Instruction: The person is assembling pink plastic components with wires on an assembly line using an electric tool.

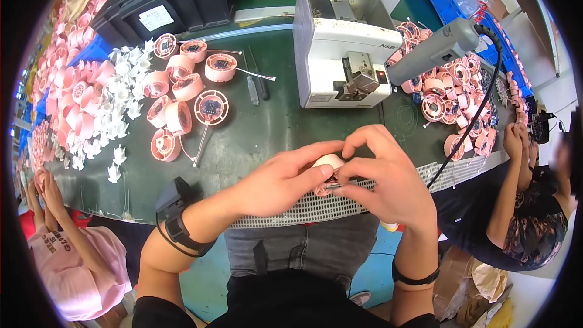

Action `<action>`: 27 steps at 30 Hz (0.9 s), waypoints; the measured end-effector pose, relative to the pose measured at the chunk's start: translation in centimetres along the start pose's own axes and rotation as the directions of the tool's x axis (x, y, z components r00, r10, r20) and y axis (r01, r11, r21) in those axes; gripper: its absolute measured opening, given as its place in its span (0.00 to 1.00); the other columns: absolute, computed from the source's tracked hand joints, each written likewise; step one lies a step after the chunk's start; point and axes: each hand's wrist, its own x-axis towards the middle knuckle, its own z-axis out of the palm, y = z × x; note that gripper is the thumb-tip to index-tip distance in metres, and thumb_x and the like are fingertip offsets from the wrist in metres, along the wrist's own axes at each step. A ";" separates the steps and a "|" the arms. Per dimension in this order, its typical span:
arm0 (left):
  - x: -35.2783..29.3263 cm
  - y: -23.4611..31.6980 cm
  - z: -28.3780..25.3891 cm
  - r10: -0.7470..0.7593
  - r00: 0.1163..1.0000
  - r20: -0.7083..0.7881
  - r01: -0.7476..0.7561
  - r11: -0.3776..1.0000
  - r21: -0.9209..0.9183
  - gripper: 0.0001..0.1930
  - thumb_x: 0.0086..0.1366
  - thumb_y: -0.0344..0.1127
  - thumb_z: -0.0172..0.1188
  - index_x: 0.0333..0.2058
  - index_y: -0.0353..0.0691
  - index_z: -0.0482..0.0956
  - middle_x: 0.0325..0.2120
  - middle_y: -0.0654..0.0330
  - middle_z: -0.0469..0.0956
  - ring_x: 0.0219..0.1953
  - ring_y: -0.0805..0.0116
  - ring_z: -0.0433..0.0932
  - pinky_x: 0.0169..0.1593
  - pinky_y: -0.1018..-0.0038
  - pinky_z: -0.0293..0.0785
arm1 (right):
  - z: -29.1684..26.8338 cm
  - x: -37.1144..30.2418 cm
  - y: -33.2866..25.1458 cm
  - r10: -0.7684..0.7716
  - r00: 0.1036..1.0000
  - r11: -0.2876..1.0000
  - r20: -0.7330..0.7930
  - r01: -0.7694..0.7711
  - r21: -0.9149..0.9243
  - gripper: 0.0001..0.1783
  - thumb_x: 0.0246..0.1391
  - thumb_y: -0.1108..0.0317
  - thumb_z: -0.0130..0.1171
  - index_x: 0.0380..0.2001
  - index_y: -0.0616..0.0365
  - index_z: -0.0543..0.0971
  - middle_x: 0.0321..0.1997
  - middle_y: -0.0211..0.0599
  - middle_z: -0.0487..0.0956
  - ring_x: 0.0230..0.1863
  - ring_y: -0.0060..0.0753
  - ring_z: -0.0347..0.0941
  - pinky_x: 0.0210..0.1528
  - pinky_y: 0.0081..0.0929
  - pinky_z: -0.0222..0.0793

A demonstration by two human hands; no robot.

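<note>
Over the front edge of the table, my left hand (276,179) is closed round a small pink round housing (328,161), its thumb and fingers gripping the side. Bent over the same housing, my right hand (388,182) has its thumb and fingertips pinched at the housing's lower side. A small dark or metallic bit shows at those fingertips, too small to name. Most of the housing is hidden by my fingers. Several pink round housings with circuit boards (211,107) and white-plugged wires lie beyond my left hand.
A white screw feeder (349,42) stands ahead, with a grey electric screwdriver (434,53) and its black cable (480,115) to its right. More pink housings (434,107) pile up at right. White plastic parts (124,85), a black crate (176,9) and two small screwdrivers (252,88) lie left. Co-workers sit at both sides.
</note>
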 end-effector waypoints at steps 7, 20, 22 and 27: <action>0.0 -1.2 -0.3 0.039 0.995 -0.094 -0.040 0.999 -0.012 0.24 0.75 0.42 0.46 0.64 0.35 0.61 0.46 0.59 0.75 0.46 0.73 0.73 0.52 0.75 0.71 | 1.5 0.2 -1.3 0.305 0.933 0.951 -0.189 -0.308 0.014 0.12 0.37 0.75 0.71 0.29 0.60 0.80 0.35 0.36 0.72 0.39 0.39 0.72 0.40 0.33 0.71; 0.1 -0.9 0.2 0.091 0.993 -0.069 -0.083 0.991 0.106 0.28 0.71 0.29 0.51 0.67 0.38 0.54 0.53 0.59 0.69 0.55 0.72 0.69 0.57 0.74 0.70 | 4.3 -1.2 1.1 0.510 0.855 0.640 -0.093 -0.305 0.705 0.18 0.47 0.80 0.67 0.44 0.66 0.79 0.42 0.39 0.78 0.42 0.31 0.80 0.45 0.25 0.79; 0.2 -1.0 0.4 0.163 0.975 -0.151 -0.100 0.929 0.355 0.26 0.70 0.29 0.52 0.65 0.36 0.59 0.51 0.55 0.72 0.52 0.68 0.73 0.55 0.72 0.71 | 4.2 -1.2 1.3 0.494 0.863 0.663 -0.102 -0.298 0.686 0.18 0.47 0.81 0.67 0.44 0.66 0.79 0.42 0.39 0.78 0.42 0.31 0.80 0.46 0.25 0.79; -0.1 -0.6 0.2 0.355 0.927 -0.117 -0.219 0.769 0.601 0.25 0.67 0.25 0.53 0.62 0.34 0.64 0.48 0.49 0.76 0.48 0.59 0.77 0.51 0.68 0.73 | 4.2 -0.9 1.5 0.474 0.878 0.655 -0.070 -0.298 0.694 0.17 0.49 0.82 0.65 0.44 0.67 0.79 0.43 0.39 0.77 0.44 0.30 0.79 0.47 0.24 0.78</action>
